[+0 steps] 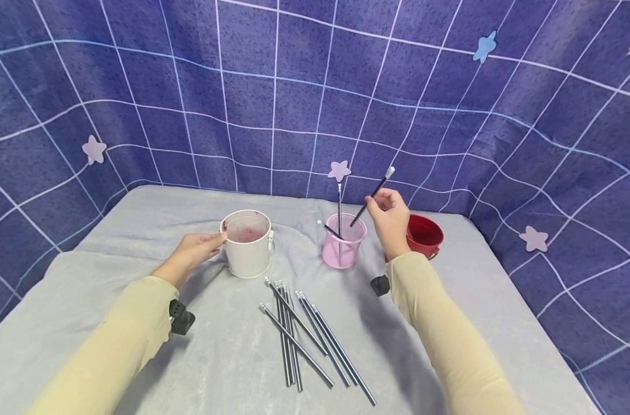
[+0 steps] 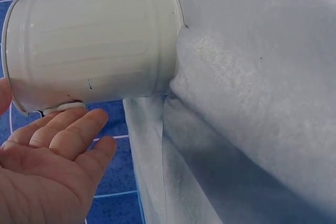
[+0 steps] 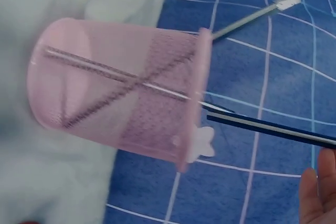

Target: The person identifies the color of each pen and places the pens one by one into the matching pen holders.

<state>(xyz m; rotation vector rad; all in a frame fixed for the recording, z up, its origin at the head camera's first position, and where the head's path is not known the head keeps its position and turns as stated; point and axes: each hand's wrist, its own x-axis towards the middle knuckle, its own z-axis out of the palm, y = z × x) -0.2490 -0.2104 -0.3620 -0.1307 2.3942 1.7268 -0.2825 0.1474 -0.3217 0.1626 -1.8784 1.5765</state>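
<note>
My left hand (image 1: 195, 252) holds a white metal bucket (image 1: 249, 259) at its left rim, thumb at the edge and fingers against the side lug (image 2: 65, 107). My right hand (image 1: 389, 222) pinches a dark pencil (image 1: 375, 192) near its middle, white eraser end up. The pencil's lower end is at the mouth of a pink mesh pen cup (image 1: 339, 256), apart from its wall in the right wrist view. Inside that cup stand two pencils, one upright (image 1: 339, 202) and one leaning left (image 1: 330, 230). Loose dark pencils (image 1: 296, 346) lie in a spread in front.
Partly hidden behind my right hand is a red bucket (image 1: 430, 235). A wrinkled grey cloth (image 1: 138, 230) covers the table. Blue grid-patterned fabric (image 1: 242, 115) with stars hangs at the back and sides.
</note>
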